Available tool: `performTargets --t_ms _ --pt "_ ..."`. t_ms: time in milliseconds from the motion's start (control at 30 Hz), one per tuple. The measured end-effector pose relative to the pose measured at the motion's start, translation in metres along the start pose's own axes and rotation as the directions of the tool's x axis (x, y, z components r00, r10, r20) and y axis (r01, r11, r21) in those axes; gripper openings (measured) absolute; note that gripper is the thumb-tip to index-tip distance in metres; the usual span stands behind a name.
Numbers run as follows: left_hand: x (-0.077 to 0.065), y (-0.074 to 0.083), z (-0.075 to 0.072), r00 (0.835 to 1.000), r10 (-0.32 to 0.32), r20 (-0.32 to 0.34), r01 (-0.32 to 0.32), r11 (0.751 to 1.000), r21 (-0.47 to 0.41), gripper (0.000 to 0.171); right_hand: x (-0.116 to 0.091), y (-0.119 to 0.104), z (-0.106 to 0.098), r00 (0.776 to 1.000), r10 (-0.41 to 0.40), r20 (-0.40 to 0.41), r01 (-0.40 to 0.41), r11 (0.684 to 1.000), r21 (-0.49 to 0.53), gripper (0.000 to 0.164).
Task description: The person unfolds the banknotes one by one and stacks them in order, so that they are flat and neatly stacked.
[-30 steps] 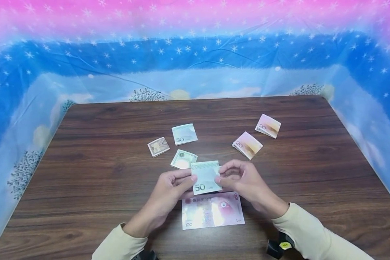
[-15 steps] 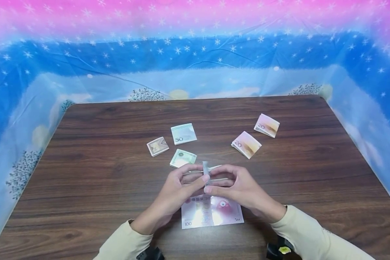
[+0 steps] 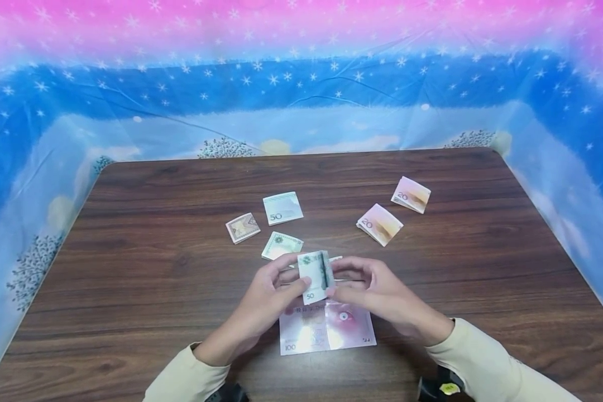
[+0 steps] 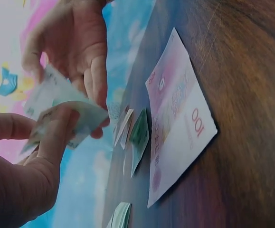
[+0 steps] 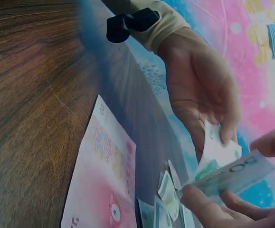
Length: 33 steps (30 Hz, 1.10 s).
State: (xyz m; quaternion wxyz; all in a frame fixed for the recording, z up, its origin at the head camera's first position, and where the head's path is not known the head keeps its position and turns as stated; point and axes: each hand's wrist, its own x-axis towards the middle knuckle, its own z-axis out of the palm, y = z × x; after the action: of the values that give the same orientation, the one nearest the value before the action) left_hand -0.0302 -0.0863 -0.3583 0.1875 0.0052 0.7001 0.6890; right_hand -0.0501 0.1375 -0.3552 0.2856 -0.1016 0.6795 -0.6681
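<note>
A green 50-yuan banknote point(image 3: 311, 276) is held up between both hands above the table. My left hand point(image 3: 271, 287) pinches its left part, with the thumb on the face near the printed 50. My right hand point(image 3: 382, 290) pinches the right edge between thumb and fingers. In the right wrist view the banknote point(image 5: 232, 175) stands bent in a V along its crease, its two halves apart. Below the hands a pink 100-yuan banknote point(image 3: 301, 335) lies spread flat, creased down its middle; its far edge is partly hidden by the hands.
Beyond the hands lie a folded 50 note point(image 3: 283, 207), a small brownish folded note point(image 3: 243, 228) and a green folded note point(image 3: 282, 245). Two folded 20 notes point(image 3: 380, 224) lie at the right. A pale corner of paper point(image 3: 335, 258) shows behind my right fingers.
The 50-yuan banknote has been turned from one face, through edge-on, to another face, and its halves now stand apart. Both hands stay over the pink banknote.
</note>
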Motion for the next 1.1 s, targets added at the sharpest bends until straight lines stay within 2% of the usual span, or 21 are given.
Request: performTargets --t_ms 133,267,433,633,800,867,967,1100 --pt "-0.002 -0.001 -0.005 0.999 0.041 -0.013 -0.041 0.999 0.011 0.051 -0.004 -0.003 -0.005 1.0 0.008 -0.027 -0.009 1.0 -0.019 0.057" --pt "-0.005 -0.002 -0.01 0.998 0.053 -0.039 -0.052 0.999 0.012 0.049 -0.003 -0.004 -0.008 0.994 0.045 -0.102 -0.047 0.999 -0.018 0.054" --pt "-0.006 -0.005 -0.016 0.998 0.024 -0.058 -0.025 1.0 -0.013 0.048 -0.002 -0.002 -0.015 0.983 0.049 -0.175 -0.068 0.992 -0.103 0.041" --pt "-0.009 -0.008 -0.024 0.997 -0.017 -0.081 0.018 1.0 0.005 0.042 -0.001 0.001 -0.026 0.98 0.052 -0.194 -0.07 0.994 -0.089 0.035" --pt "-0.01 -0.012 -0.029 0.995 -0.057 -0.077 0.058 0.998 0.005 0.033 -0.003 0.004 -0.034 0.976 0.061 -0.208 -0.094 0.984 -0.149 0.021" --pt "-0.01 -0.013 -0.031 0.996 -0.064 -0.06 0.065 0.998 0.013 0.028 -0.005 0.006 -0.037 0.977 0.061 -0.203 -0.1 0.977 -0.189 0.021" --pt "-0.012 -0.017 -0.032 0.999 -0.032 -0.004 0.032 0.997 0.068 0.024 -0.007 0.008 -0.041 0.986 0.044 -0.159 -0.087 0.958 -0.273 0.02" --pt "-0.014 -0.02 -0.032 0.996 0.011 0.084 -0.028 0.978 0.208 0.013 -0.01 0.012 -0.044 0.999 0.016 -0.051 -0.034 0.926 -0.375 0.019"
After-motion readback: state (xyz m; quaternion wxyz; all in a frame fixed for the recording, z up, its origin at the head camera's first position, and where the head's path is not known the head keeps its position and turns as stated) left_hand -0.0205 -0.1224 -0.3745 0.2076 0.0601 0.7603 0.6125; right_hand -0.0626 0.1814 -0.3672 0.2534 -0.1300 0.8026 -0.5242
